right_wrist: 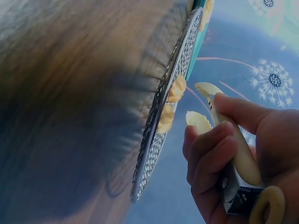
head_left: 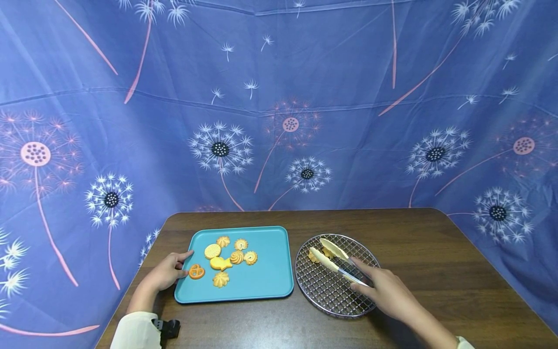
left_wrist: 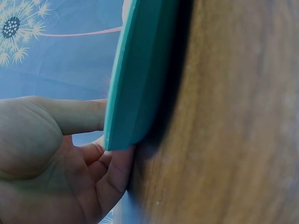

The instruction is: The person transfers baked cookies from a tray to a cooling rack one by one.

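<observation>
My left hand (head_left: pixel 164 272) grips the left edge of a blue tray (head_left: pixel 266 286), thumb on the rim and fingers curled below it in the left wrist view. On the tray lie a pretzel (head_left: pixel 196 271), a fish-shaped cookie (head_left: pixel 220 263), a round cracker (head_left: pixel 212 250) and several scalloped cookies, one a flower shape (head_left: pixel 221 279). In my right hand (head_left: pixel 388 291) is a pair of tongs (head_left: pixel 324 260) with cream tips, held apart above a round wire rack (head_left: pixel 335 293). Two golden cookies (right_wrist: pixel 176 88) sit on that rack, partly hidden by the tongs in the head view.
Tray and rack stand side by side on a dark wooden table (head_left: pixel 436 271). Behind the table hangs a blue cloth (head_left: pixel 348 121) with dandelion prints. A black strap device (head_left: pixel 169 328) is on the left wrist.
</observation>
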The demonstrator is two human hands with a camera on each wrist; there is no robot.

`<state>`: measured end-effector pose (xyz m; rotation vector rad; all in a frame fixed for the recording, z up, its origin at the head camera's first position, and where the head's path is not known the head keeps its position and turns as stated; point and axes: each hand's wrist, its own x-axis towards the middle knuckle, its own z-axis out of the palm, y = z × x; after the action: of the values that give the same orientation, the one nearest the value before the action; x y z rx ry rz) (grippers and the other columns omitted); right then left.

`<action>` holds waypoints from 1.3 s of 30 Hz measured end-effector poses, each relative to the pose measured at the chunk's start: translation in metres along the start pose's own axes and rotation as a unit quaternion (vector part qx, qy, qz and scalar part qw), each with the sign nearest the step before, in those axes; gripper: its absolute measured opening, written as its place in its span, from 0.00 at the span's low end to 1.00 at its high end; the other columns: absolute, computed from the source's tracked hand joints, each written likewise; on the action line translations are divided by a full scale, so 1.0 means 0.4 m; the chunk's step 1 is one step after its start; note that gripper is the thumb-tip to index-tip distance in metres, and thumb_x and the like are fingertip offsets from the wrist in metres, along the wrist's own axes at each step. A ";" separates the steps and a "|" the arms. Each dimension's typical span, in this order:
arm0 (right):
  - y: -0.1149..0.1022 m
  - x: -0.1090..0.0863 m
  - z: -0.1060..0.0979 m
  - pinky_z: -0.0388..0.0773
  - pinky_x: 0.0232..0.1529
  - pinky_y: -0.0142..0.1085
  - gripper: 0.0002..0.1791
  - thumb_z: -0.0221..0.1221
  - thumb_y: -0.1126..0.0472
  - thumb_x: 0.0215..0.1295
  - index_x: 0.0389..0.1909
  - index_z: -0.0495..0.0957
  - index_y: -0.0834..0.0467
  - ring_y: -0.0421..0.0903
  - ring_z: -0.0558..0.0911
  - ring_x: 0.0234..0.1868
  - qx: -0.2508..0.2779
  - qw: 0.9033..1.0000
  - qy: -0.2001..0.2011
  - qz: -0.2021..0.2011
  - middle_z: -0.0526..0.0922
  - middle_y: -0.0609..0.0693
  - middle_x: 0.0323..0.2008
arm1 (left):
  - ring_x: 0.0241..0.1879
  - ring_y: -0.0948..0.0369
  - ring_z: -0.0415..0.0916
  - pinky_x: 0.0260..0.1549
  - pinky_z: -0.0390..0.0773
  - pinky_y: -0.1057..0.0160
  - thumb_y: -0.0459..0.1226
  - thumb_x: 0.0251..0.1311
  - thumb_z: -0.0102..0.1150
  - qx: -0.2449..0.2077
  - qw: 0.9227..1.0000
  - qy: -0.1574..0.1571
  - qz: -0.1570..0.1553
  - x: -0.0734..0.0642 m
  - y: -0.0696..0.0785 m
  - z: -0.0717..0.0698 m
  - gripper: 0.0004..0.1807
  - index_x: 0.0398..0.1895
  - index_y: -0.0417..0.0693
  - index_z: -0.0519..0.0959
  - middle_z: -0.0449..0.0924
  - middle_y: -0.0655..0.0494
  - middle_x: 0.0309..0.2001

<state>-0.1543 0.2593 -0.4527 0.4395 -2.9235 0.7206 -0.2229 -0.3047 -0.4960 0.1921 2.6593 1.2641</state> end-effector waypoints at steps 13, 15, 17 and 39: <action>-0.034 0.022 0.011 0.76 0.58 0.62 0.37 0.70 0.51 0.63 0.73 0.73 0.57 0.65 0.81 0.59 0.006 1.000 -0.007 -0.011 0.82 0.63 0.60 | 0.27 0.56 0.67 0.21 0.72 0.63 0.18 0.61 0.58 -0.007 1.000 0.001 -0.013 -0.002 0.006 0.000 0.35 0.73 0.24 0.63 0.69 0.46 0.33; -0.039 0.025 0.015 0.75 0.59 0.62 0.37 0.70 0.52 0.63 0.73 0.73 0.57 0.65 0.81 0.60 0.008 1.000 -0.007 -0.013 0.82 0.63 0.61 | 0.27 0.55 0.67 0.22 0.72 0.63 0.18 0.61 0.58 -0.004 1.000 0.001 -0.014 -0.002 0.006 0.000 0.35 0.73 0.24 0.63 0.69 0.46 0.34; -0.043 0.028 0.019 0.75 0.59 0.62 0.38 0.70 0.52 0.63 0.73 0.73 0.57 0.65 0.81 0.60 0.010 1.000 -0.007 -0.016 0.81 0.63 0.61 | 0.27 0.55 0.66 0.22 0.72 0.63 0.18 0.61 0.58 -0.003 1.000 0.002 -0.015 -0.002 0.005 0.000 0.35 0.73 0.25 0.63 0.68 0.46 0.33; -0.099 0.067 0.056 0.68 0.25 0.32 0.40 0.72 0.51 0.60 0.73 0.72 0.55 0.35 0.65 0.21 0.030 0.999 -0.034 -0.011 0.70 0.37 0.23 | 0.28 0.56 0.66 0.22 0.71 0.64 0.18 0.61 0.59 -0.001 1.000 -0.001 -0.014 -0.005 0.012 0.000 0.35 0.73 0.24 0.63 0.68 0.46 0.33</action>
<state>-0.1686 0.2086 -0.4507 0.5122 -2.9612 0.8084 -0.2207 -0.3023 -0.4920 0.1555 2.6498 1.2581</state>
